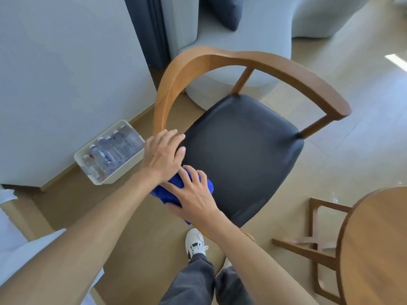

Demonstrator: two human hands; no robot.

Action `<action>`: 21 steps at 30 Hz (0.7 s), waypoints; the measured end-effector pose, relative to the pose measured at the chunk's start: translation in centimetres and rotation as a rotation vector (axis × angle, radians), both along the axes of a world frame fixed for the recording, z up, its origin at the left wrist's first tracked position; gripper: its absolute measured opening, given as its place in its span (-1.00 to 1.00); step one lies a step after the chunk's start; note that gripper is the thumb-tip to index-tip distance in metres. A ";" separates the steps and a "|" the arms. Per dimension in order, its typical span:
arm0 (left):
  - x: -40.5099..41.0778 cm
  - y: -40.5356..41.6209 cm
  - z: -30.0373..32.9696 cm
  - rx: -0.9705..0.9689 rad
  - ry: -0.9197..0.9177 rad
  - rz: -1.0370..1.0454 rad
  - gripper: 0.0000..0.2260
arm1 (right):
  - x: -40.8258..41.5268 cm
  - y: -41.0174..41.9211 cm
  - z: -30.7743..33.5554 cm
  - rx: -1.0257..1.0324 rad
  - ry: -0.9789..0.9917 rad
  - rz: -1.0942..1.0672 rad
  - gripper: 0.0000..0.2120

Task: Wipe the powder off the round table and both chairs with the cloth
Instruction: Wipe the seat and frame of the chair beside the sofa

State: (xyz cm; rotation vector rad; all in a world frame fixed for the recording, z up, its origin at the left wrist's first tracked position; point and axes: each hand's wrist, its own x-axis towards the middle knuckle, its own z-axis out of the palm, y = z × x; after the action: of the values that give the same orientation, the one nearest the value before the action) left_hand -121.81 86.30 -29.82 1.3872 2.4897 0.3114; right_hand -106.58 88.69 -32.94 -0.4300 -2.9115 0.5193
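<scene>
A wooden chair [240, 60] with a curved backrest and a dark padded seat [242, 155] stands in the middle of the view. My left hand [161, 154] grips the near left end of the armrest rail. My right hand [193, 194] presses a bunched blue cloth [174, 186] flat against the seat's near left edge, fingers spread over it. Part of the cloth is hidden under my hands. The round wooden table [378, 245] shows at the lower right. I see no powder on the seat.
A cream bin [123, 170] holding several water bottles sits on the floor left of the chair, by a white wall. A pale sofa [242, 36] with a dark cushion stands behind the chair. The table's wooden base [312, 249] and my white shoe [195, 242] are below.
</scene>
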 end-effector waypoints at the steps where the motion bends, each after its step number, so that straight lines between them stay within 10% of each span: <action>1: 1.1 -0.1 0.1 -0.008 0.016 -0.025 -0.63 | 1.4 -0.1 0.1 -0.035 0.028 -0.036 -0.57; 7: 7.9 -2.0 0.7 -0.135 0.126 -0.128 -0.56 | 10.8 -3.4 -1.4 0.051 -0.023 -0.751 -0.76; 21: 9.4 -3.8 -0.8 -0.191 0.196 -0.204 -0.57 | 7.9 -3.5 0.2 -0.001 -0.147 -1.057 -0.66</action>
State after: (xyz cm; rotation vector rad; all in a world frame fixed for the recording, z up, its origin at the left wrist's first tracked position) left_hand -112.38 82.48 -30.62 1.6399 2.4208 -0.1066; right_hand -98.69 85.19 -32.75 -1.8640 -2.2946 0.3010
